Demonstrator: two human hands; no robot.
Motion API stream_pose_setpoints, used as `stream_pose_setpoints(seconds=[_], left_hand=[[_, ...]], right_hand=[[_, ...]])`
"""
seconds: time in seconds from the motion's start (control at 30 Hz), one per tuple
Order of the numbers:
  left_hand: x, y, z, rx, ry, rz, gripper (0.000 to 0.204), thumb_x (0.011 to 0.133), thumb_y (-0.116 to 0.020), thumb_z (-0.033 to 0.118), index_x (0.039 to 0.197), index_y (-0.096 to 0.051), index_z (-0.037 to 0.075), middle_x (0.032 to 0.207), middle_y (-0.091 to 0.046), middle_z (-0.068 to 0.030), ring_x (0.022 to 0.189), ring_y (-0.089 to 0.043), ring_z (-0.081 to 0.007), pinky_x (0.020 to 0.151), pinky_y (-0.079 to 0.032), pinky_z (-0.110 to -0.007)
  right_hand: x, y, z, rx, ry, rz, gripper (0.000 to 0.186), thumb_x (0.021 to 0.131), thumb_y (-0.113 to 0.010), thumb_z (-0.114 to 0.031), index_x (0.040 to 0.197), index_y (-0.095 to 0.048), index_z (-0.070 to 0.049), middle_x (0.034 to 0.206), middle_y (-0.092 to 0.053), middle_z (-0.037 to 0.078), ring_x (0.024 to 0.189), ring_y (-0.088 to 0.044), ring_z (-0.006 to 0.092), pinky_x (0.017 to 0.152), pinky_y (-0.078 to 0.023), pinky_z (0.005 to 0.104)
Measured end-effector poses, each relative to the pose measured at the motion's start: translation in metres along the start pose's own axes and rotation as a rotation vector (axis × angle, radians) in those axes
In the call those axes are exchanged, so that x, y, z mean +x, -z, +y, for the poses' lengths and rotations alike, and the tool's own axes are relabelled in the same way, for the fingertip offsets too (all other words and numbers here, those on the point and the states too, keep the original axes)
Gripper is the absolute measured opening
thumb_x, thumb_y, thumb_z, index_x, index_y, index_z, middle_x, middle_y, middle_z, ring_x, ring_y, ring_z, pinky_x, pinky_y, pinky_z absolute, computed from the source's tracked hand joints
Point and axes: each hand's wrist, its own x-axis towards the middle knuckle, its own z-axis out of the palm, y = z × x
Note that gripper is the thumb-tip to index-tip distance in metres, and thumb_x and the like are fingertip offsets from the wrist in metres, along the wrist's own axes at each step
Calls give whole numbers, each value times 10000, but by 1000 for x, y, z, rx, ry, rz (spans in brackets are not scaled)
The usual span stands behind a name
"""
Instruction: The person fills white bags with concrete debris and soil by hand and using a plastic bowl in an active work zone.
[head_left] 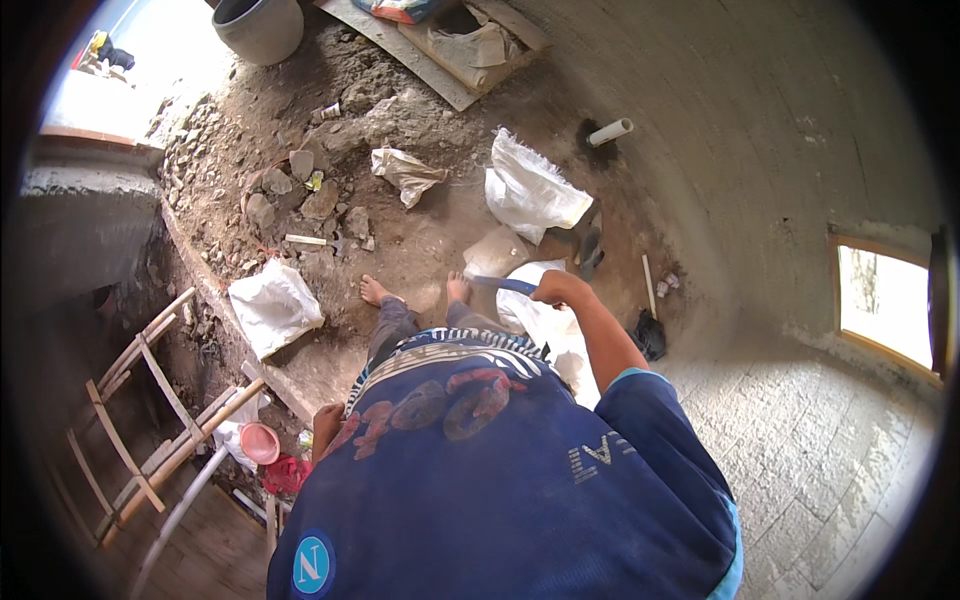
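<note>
My right hand [560,291] is closed on a blue bar-like tool [508,284], whose greyish far end extends toward my bare right foot [457,286]; its exact kind is unclear. My left hand [327,423] hangs beside my hip, partly hidden by the dark blue shirt, and its grip cannot be made out. White sacking [538,310] lies beyond the tool, with a pale rough slab or sack [495,250] next to it. Another white sack [273,305] lies left of my bare left foot [378,292].
Rubble [320,200] and a hammer-like tool [305,240] lie ahead. A grey pot [258,28], boards [455,85] and more sacks [530,185] are farther off. Wooden ladder-like frames [145,420] stand left, beside a ledge edge. A pipe stub [610,132] and plastered walls are right.
</note>
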Motion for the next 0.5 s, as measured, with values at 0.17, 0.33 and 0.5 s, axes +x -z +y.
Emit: stream_pose_setpoints(seconds=[0.17,0.33,0.5], left_hand=[[-18,22,50,-70,39,-124,371,867,-617,271,1073,-592,-36,836,-639,-123,629,-599,-173,535,-482,-273],[-78,2,119,109,-48,-58,345,875,-609,274,1084,-579,0,838,-616,-113,596,-599,-172,508,-487,-275],[-88,9,137,67,-77,-35,331,869,-624,285,1064,-579,22,832,-597,-94,593,-608,-180,492,-494,-278]], right_hand=[[-3,-23,35,254,11,-11,369,721,-743,-281,628,-608,50,546,-569,124,444,-529,215,446,-411,378],[13,-37,58,326,24,58,345,702,-752,-245,603,-602,50,522,-553,122,430,-521,208,425,-404,370],[22,-31,47,322,48,21,333,707,-749,-243,623,-623,54,514,-556,123,408,-524,204,394,-394,362]])
